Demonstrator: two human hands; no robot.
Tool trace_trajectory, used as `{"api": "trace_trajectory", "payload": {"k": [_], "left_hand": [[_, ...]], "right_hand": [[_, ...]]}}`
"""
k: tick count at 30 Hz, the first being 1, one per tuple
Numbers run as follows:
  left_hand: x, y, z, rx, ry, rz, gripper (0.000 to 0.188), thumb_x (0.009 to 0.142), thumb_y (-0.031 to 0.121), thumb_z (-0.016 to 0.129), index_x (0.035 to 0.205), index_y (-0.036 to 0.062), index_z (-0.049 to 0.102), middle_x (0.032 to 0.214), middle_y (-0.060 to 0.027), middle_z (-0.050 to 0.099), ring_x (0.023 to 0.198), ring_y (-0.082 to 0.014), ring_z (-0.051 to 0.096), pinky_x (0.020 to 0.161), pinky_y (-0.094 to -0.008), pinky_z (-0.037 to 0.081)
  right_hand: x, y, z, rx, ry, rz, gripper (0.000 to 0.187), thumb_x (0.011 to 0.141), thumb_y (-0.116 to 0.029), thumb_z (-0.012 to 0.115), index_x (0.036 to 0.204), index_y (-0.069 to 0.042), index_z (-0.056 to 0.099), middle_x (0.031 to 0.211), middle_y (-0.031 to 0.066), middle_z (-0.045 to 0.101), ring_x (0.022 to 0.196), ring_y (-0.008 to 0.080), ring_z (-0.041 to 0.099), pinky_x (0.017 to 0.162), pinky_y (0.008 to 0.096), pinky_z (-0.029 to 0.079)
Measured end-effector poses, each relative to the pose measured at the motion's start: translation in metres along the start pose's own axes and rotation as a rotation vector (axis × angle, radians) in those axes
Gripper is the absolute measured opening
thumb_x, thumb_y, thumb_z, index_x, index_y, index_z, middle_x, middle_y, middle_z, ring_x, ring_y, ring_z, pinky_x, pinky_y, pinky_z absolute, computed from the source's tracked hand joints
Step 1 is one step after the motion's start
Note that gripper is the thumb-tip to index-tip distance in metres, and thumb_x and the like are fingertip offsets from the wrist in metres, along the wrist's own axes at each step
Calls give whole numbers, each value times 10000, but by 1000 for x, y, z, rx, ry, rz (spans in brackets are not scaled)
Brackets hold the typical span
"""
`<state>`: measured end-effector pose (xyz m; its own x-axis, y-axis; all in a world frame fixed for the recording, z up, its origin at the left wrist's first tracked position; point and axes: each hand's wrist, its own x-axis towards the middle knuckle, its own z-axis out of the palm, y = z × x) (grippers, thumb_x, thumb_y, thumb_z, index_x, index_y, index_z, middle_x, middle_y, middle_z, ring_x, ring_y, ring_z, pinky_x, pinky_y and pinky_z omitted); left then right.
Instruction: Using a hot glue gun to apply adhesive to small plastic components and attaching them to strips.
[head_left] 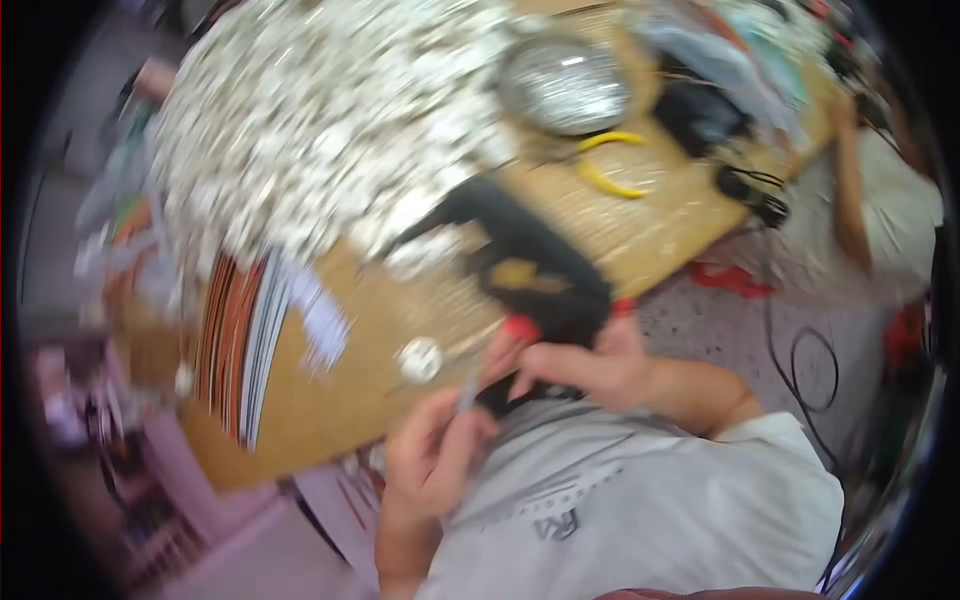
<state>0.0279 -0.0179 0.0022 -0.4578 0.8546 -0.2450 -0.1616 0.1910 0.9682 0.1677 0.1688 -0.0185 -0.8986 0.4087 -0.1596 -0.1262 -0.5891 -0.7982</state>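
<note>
Motion blurs the picture. My left hand [430, 455] is closed in a pinch on a thin pale strip [468, 390], held in front of my shirt. Close by on the right, my right hand [590, 370] has its fingers bent together, and what they hold is not clear. Red patches [520, 328] show at its fingertips. Just beyond it lies a black gun-shaped tool [545, 245], its narrow nose toward the left; whether the hand touches it, I cannot tell. A round white piece [420, 360] with dark holes sits on the table left of my hands.
A big heap of small white pieces [330, 120] covers the far left of the brown table [370, 410]. Orange, white and dark wires [235, 345] lie bundled at left. Behind are a round shiny dish [565, 85] and yellow-handled pliers [605, 165]. Another person [890, 200] is at right.
</note>
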Motion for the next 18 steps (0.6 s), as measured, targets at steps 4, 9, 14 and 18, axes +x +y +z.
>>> {"api": "trace_trajectory", "payload": {"k": [4, 9, 14, 18], "left_hand": [[-1, 3, -2, 53, -60, -23, 262, 1052, 14, 523, 1298, -50, 587, 938, -105, 724, 767, -81, 619, 639, -211, 486], [-9, -5, -7, 39, -62, -25, 257, 1048, 15, 524, 1287, -45, 598, 947, -95, 728, 766, -72, 615, 620, -210, 474], [-5, -2, -10, 41, -108, -92, 251, 1042, 28, 542, 1273, -49, 607, 961, -91, 730, 788, -78, 643, 626, -208, 482], [0, -5, -2, 124, -57, 32, 235, 990, -17, 626, 1223, -46, 639, 976, -84, 729, 817, -87, 663, 691, -215, 528]], "right_hand": [[-2, 5, 4, -177, 12, -45, 358, 996, 77, 583, 1352, 45, 556, 1202, 188, 672, 1076, 250, 719, 806, 329, 648], [4, 11, 9, -335, -57, -78, 313, 965, 91, 650, 1263, 23, 585, 1149, 158, 687, 1014, 178, 710, 753, 283, 625], [5, 9, 20, -332, 29, -56, 252, 953, 81, 688, 1183, 13, 611, 1053, 109, 710, 887, 118, 692, 705, 245, 583], [6, 8, 20, -351, -18, -35, 196, 949, 76, 703, 1127, 18, 645, 975, 77, 705, 830, 105, 667, 691, 244, 550]]}}
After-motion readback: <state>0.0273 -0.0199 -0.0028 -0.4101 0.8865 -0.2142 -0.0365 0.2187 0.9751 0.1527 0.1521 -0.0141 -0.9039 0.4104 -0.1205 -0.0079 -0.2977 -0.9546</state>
